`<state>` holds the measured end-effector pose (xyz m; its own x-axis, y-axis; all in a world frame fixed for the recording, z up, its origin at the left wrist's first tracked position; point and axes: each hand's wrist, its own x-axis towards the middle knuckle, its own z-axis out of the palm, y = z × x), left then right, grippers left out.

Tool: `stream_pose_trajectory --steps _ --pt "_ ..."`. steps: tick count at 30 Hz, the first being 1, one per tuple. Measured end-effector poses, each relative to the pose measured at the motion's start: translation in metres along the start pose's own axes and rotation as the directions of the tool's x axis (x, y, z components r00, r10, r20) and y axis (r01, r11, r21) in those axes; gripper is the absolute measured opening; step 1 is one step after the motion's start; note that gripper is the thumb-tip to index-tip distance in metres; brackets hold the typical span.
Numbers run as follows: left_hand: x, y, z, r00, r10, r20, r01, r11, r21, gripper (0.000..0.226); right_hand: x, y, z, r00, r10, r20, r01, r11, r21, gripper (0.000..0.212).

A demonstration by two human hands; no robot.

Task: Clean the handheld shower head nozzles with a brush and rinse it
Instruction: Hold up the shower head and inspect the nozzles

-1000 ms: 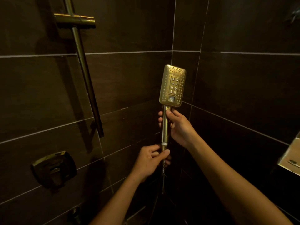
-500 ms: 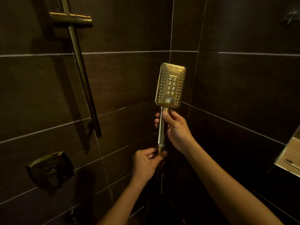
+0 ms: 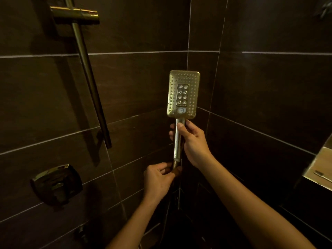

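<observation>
1. Shower head (image 3: 184, 94), gold and rectangular, is held upright in mid-air in front of the corner where two dark tiled walls (image 3: 134, 87) meet. Its nozzle face is turned toward the camera.
2. A gold slide rail (image 3: 89, 81) runs down the left wall, with a bracket (image 3: 75, 14) clamped near its top.
3. Low on the same wall sits a dark metal valve plate (image 3: 56, 184).
4. At the right edge of the view, a pale wall shelf (image 3: 321, 164) carries a thin object too small to identify.
5. The right hand (image 3: 193, 142) has its grip wrapped round the handle (image 3: 177, 141) just under the head, with the thumb on the front.
6. The left hand (image 3: 159, 178) is directly below, its grip pinching the hose end (image 3: 175, 165) where it meets the bottom of the handle.
7. A small round button (image 3: 181, 110) sits at the foot of the nozzle face.
</observation>
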<state>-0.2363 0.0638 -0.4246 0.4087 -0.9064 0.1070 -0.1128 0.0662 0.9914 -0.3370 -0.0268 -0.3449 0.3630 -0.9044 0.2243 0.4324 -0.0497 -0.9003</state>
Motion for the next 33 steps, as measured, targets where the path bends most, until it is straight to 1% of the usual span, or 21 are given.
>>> stream_pose_trajectory --steps 4,7,10,12,14,17,19,21,23,26,30,33 --pt "-0.009 0.004 -0.003 0.997 0.016 0.071 -0.008 0.994 -0.108 0.013 -0.003 -0.003 -0.001 0.997 0.035 0.064 -0.038 0.998 0.059 0.027" --pt "-0.014 0.005 -0.007 0.987 0.002 0.163 0.034 0.976 -0.214 0.014 -0.006 -0.01 -0.003 0.983 0.08 0.167 -0.105 0.984 0.143 0.026" --pt "-0.016 0.008 -0.011 0.97 -0.041 0.241 0.133 0.917 -0.377 0.025 -0.008 -0.014 -0.004 0.965 0.106 0.24 -0.159 0.964 0.213 0.024" --pt "-0.018 0.008 -0.012 0.946 -0.058 0.319 0.207 0.865 -0.456 0.026 -0.009 -0.015 -0.003 0.956 0.114 0.27 -0.189 0.944 0.27 0.024" --pt "-0.018 0.009 -0.013 0.917 -0.059 0.393 0.272 0.814 -0.512 0.02 -0.01 -0.014 -0.002 0.95 0.111 0.292 -0.209 0.921 0.328 0.027" --pt "-0.019 0.008 -0.016 0.895 -0.052 0.442 0.312 0.783 -0.539 0.025 -0.011 -0.013 -0.002 0.949 0.096 0.3 -0.2 0.919 0.339 0.028" --pt "-0.019 0.008 -0.015 0.915 -0.056 0.4 0.275 0.812 -0.515 0.026 -0.011 -0.013 -0.002 0.954 0.078 0.288 -0.166 0.94 0.298 0.028" --pt "-0.02 0.009 -0.012 0.956 -0.058 0.288 0.188 0.875 -0.447 0.028 -0.012 -0.014 -0.002 0.964 0.058 0.261 -0.123 0.964 0.238 0.026" --pt "-0.021 0.009 -0.008 0.982 -0.031 0.186 0.099 0.924 -0.37 0.029 -0.013 -0.014 -0.002 0.97 0.047 0.24 -0.094 0.978 0.188 0.026" --pt "-0.024 0.009 -0.003 0.993 0.025 0.116 0.008 0.962 -0.274 0.019 -0.013 -0.012 -0.002 0.977 0.041 0.211 -0.075 0.985 0.157 0.028" --pt "-0.024 0.008 0.001 0.996 0.056 0.066 -0.046 0.988 -0.147 0.015 -0.015 -0.011 0.0 0.986 0.034 0.16 -0.055 0.989 0.134 0.025" --pt "-0.025 0.006 0.005 0.997 0.076 -0.011 -0.076 0.997 0.033 0.01 -0.019 -0.007 0.003 0.993 -0.001 0.114 -0.006 0.998 0.058 0.023"
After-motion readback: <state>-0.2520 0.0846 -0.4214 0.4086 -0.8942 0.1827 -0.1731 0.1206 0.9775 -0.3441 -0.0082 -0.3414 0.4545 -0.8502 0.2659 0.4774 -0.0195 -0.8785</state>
